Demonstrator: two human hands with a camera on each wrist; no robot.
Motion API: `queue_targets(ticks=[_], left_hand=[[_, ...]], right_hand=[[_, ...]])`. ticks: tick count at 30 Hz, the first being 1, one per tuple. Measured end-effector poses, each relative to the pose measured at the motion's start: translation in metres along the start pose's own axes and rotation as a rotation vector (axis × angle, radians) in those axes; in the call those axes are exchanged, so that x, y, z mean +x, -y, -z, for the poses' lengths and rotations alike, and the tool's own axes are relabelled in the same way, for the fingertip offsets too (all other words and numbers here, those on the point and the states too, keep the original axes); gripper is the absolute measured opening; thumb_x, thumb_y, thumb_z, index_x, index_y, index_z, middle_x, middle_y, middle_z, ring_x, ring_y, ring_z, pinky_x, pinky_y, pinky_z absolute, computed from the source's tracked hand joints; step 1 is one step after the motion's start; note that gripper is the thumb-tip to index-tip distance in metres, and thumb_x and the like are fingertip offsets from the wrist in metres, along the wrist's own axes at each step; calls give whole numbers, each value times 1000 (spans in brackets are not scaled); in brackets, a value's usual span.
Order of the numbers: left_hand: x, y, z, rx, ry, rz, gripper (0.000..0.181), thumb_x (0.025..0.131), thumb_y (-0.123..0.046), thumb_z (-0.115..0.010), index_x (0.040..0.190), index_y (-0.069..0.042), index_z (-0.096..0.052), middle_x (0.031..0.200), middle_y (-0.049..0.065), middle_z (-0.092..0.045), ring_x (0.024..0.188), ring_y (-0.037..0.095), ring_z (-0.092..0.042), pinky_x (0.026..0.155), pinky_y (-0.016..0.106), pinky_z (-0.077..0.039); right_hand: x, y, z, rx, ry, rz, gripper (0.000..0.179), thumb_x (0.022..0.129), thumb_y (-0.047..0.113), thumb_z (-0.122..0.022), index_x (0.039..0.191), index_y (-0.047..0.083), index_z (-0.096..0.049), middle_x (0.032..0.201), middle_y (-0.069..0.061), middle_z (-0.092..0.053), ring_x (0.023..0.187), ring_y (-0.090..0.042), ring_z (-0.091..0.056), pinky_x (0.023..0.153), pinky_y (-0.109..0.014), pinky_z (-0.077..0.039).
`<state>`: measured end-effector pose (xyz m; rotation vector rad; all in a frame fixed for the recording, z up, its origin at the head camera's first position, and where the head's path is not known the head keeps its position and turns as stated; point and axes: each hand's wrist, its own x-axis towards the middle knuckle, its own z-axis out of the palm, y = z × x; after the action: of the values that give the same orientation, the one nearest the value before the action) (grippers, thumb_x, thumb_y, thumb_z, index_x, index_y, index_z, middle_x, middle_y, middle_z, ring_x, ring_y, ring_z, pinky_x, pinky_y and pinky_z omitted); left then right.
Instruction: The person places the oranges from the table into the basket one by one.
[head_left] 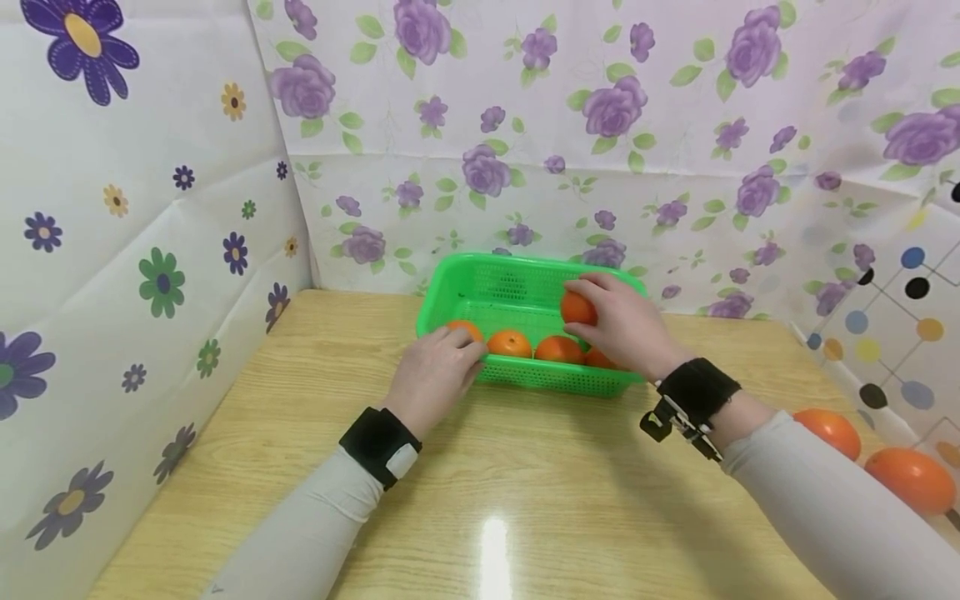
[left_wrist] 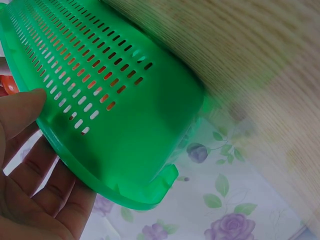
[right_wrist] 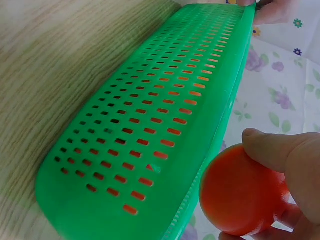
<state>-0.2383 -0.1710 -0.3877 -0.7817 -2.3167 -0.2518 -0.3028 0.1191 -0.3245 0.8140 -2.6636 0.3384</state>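
A green plastic basket [head_left: 525,376] with slotted walls stands near the back of the table. My left hand [head_left: 438,372] holds its near rim at the left, thumb on the outer wall and fingers over the edge, as the left wrist view shows. Inside, a row of several oranges [head_left: 510,342] lies along the near wall; the leftmost is partly behind my left fingers. Over the basket's right part, my right hand [head_left: 626,323] grips another orange [right_wrist: 242,191] between thumb and fingers. That fruit is above the rim, apart from the row.
Two more oranges [head_left: 910,480] lie at the right side of the table, beside my right forearm. The wooden table [head_left: 480,483] meets a floral-covered wall [head_left: 480,100] behind the basket. Patterned sheets also close off the left and right sides.
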Motion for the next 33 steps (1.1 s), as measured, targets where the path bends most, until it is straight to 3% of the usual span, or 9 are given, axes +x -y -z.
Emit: queue_targets(ticks=[8,17,33], left_hand=[[1,0,0,-1,12,4,8,88,-18,-75,96,-17,-74,96,-4,-64,92,17,-60,81,25,-49],[0,1,0,-1,11,-2,9,87,-18,-76,96,-16,-74,95,-3,-64,92,18,-60,80,26,-49],[-1,2,-1,14,24,-1,10,88,-21,-76,97,-17,-74,96,-3,-64,92,18,-61,80,26,-49]], right_hand=[[11,3,-7,-34,42,-15,61,87,41,-75,141,19,-57,140,-6,-50,109,-27,-58,82,-42,-52],[25,6,-17,-2,98,-70,62,87,37,-76,142,18,-55,138,-9,-49,102,-27,-60,80,-41,-52],[39,7,-36,-14,183,-90,64,86,34,-76,143,15,-54,136,-14,-49,104,-32,-59,79,-45,-53]])
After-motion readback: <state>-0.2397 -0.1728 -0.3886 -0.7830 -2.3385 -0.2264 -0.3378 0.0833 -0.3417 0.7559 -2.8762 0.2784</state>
